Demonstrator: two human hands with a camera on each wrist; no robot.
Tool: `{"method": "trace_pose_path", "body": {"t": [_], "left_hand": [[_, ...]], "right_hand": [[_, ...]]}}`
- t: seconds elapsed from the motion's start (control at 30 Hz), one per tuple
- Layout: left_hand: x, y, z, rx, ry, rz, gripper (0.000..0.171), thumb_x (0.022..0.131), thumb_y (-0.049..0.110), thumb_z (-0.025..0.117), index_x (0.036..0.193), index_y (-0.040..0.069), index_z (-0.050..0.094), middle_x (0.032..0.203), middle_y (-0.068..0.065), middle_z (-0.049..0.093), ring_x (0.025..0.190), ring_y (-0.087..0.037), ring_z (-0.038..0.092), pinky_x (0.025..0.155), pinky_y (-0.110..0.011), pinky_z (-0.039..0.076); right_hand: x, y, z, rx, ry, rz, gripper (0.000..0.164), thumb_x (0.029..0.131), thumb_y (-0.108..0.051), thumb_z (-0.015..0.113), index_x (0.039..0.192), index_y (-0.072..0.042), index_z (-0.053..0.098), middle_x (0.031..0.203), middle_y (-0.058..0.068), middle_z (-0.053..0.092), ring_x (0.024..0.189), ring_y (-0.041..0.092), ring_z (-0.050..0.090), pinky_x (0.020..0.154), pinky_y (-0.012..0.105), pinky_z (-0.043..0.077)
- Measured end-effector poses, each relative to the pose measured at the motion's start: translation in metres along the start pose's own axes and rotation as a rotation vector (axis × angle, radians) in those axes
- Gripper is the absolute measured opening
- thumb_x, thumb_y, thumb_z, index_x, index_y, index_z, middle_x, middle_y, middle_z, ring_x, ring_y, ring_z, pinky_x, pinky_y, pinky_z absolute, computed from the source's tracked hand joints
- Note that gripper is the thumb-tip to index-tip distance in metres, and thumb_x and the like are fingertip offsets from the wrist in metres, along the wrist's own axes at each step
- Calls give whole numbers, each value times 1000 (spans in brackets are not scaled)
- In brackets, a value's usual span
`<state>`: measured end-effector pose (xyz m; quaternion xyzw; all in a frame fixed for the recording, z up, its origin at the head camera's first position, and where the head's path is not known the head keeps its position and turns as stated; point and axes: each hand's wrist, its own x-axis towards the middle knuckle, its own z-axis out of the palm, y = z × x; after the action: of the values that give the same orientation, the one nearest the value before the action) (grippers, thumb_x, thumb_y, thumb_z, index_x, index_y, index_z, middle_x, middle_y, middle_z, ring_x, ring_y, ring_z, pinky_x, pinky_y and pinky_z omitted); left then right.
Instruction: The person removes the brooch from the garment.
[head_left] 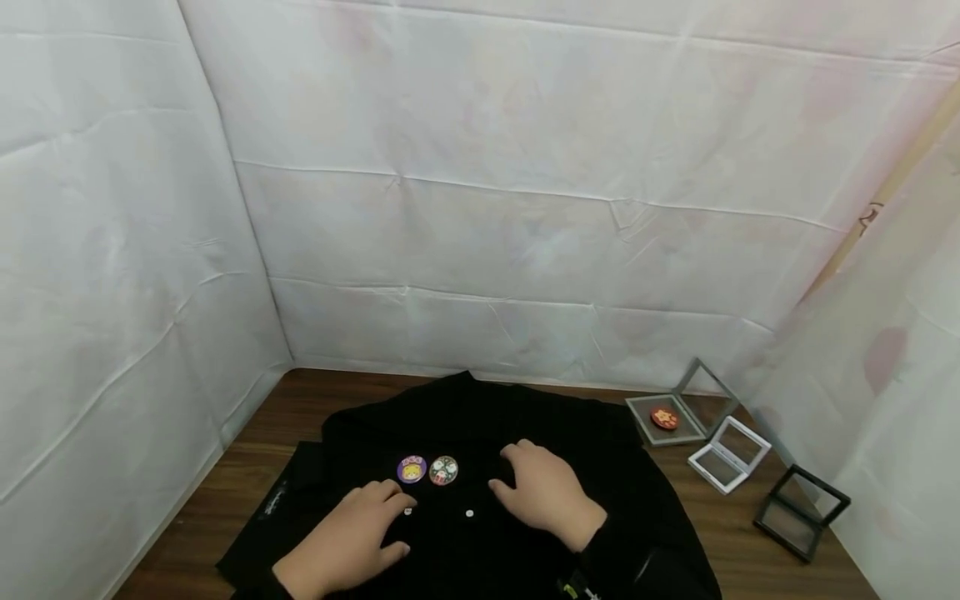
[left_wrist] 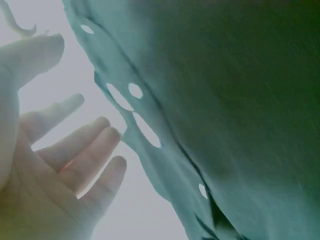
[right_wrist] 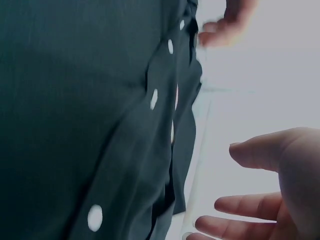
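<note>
A black shirt [head_left: 480,417] with white buttons [head_left: 469,513] lies spread on the table. Two round badges sit side by side on it: a purple one with a yellow figure [head_left: 411,469] and a darker patterned one [head_left: 443,471]. My left hand [head_left: 348,533] is over the shirt's left part, its fingertips just below the purple badge and beside a button. Over the right part is my right hand [head_left: 546,492], fingers loosely bent. Both wrist views show relaxed, spread fingers holding nothing, near the buttoned shirt [right_wrist: 50,125]. Whether either hand touches the cloth is unclear.
At the right stand three open hinged cases: a grey one [head_left: 637,408] with a red round badge [head_left: 663,418] inside, a white one [head_left: 705,468] and a black one [head_left: 787,546]. White sheeting [head_left: 480,233] encloses the wooden table [head_left: 195,517] at the back and sides.
</note>
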<state>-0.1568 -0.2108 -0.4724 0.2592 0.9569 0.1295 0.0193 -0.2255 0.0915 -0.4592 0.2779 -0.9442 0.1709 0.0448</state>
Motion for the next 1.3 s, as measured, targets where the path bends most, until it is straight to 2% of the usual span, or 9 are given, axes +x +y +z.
{"method": "trace_pose_path", "body": {"t": [0.17,0.3,0.43,0.7,0.97,1.13,1.3], "left_hand": [[6,-13,7,34,53,-22,50,89,35,80,131,12,67,135,-9,60,122,-28,57,101,-56,48],[14,-22,11,59,104,-59,54,91,35,79,137,10,63,141,-12,57,130,-31,53,108,-57,42],[24,-26,15,27,120,-80,60,92,35,79,142,8,60,148,-16,53,136,-37,49,113,-60,36],[48,-31,22,-35,86,-162,68,90,41,80,148,13,55,157,-17,44,145,-38,39,119,-60,26],[68,-27,24,-37,55,-141,72,90,44,79,149,10,54,158,-19,42,146,-39,37,120,-59,24],[72,-24,26,-48,28,-132,75,87,44,82,148,9,55,157,-21,43,146,-42,37,119,-62,24],[71,-26,29,-76,-14,-151,80,85,47,83,149,9,54,157,-23,42,146,-44,36,118,-64,23]], "right_hand": [[0,-7,12,1,-21,-34,43,94,-37,74,122,-4,70,107,4,68,88,17,67,73,34,58],[7,-2,23,15,-11,12,41,92,-33,77,119,-3,71,106,6,68,87,18,67,73,35,58],[18,1,33,25,-7,64,41,92,-33,77,119,-2,70,106,7,68,87,19,67,75,36,58],[34,-16,41,35,-23,54,43,93,-36,76,123,-5,70,111,5,67,93,18,67,80,36,58],[46,-21,57,-35,-72,-8,46,94,-40,76,126,-9,69,111,2,65,95,15,66,82,33,57],[51,-17,68,-42,-137,-23,54,90,-45,79,129,-9,68,113,2,62,93,12,63,81,31,56],[50,-13,71,-30,-175,-17,61,87,-48,81,132,-9,67,115,1,56,94,12,60,80,29,55]]}}
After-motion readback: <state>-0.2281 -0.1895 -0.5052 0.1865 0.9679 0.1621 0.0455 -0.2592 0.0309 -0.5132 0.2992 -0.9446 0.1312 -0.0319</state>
